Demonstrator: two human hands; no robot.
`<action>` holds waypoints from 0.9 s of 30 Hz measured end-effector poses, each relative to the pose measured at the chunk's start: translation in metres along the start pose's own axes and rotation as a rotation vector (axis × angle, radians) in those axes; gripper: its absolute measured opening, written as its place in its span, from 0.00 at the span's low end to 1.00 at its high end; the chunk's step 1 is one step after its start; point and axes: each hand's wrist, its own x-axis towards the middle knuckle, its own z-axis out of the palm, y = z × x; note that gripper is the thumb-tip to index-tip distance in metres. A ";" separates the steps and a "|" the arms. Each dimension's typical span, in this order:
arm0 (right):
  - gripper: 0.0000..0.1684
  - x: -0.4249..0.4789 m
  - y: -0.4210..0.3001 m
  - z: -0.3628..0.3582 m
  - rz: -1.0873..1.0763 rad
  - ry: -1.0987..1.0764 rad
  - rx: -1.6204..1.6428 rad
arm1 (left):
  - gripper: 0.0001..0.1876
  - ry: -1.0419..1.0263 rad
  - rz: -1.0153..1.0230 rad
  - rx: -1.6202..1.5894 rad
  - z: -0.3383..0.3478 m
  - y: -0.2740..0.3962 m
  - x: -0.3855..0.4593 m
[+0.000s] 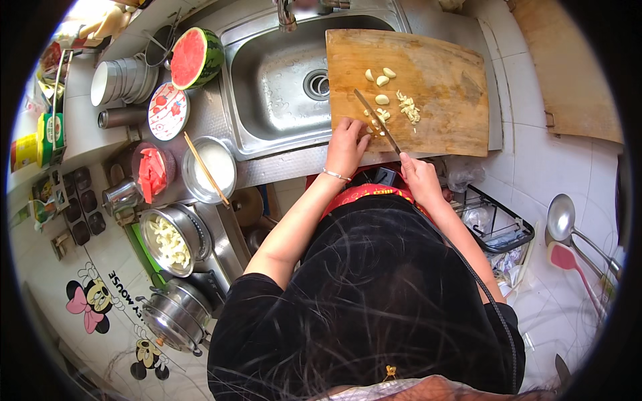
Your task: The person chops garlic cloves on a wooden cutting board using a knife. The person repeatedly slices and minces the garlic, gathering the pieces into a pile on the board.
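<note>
My right hand is closed around the handle of a kitchen knife, its blade slanting up and left over a wooden cutting board. Beside the blade, my left hand rests at the board's near left edge, fingers bent by small bits of garlic; whether it pinches a piece is hard to tell. Chopped garlic lies in a small pile right of the knife. Whole peeled garlic cloves lie farther up the board, and another is near the blade.
The board overlaps a steel sink below a faucet. To the left stand a cut watermelon, a patterned plate, a bowl of white contents with chopsticks across it, watermelon pieces in a bowl, and a steel pot.
</note>
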 end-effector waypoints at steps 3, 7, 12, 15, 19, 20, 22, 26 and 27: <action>0.39 0.003 0.000 0.006 -0.008 0.017 0.016 | 0.13 0.000 0.022 -0.046 0.006 0.001 0.003; 0.37 0.005 -0.003 0.007 -0.039 0.016 -0.022 | 0.14 0.020 0.038 -0.002 0.008 0.005 0.003; 0.36 0.008 0.002 0.012 -0.067 0.050 0.003 | 0.13 0.078 -0.117 -0.092 -0.008 0.003 0.003; 0.39 0.006 0.016 0.012 -0.077 0.069 0.159 | 0.14 0.365 -0.325 -0.255 -0.057 -0.015 0.012; 0.37 0.007 0.022 0.009 -0.073 0.060 0.259 | 0.17 0.753 -0.426 -0.823 -0.166 -0.069 0.014; 0.37 0.009 0.024 0.008 -0.074 0.050 0.281 | 0.17 0.880 -0.423 -0.962 -0.199 -0.068 0.008; 0.38 0.010 0.024 0.009 -0.064 0.045 0.335 | 0.17 1.107 -0.416 -1.176 -0.257 -0.080 -0.015; 0.39 0.014 0.020 0.012 -0.025 0.050 0.378 | 0.20 1.470 -0.532 -1.298 -0.317 -0.121 -0.083; 0.39 0.017 0.015 0.013 -0.026 0.029 0.399 | 0.22 1.572 -0.536 -1.401 -0.324 -0.144 -0.110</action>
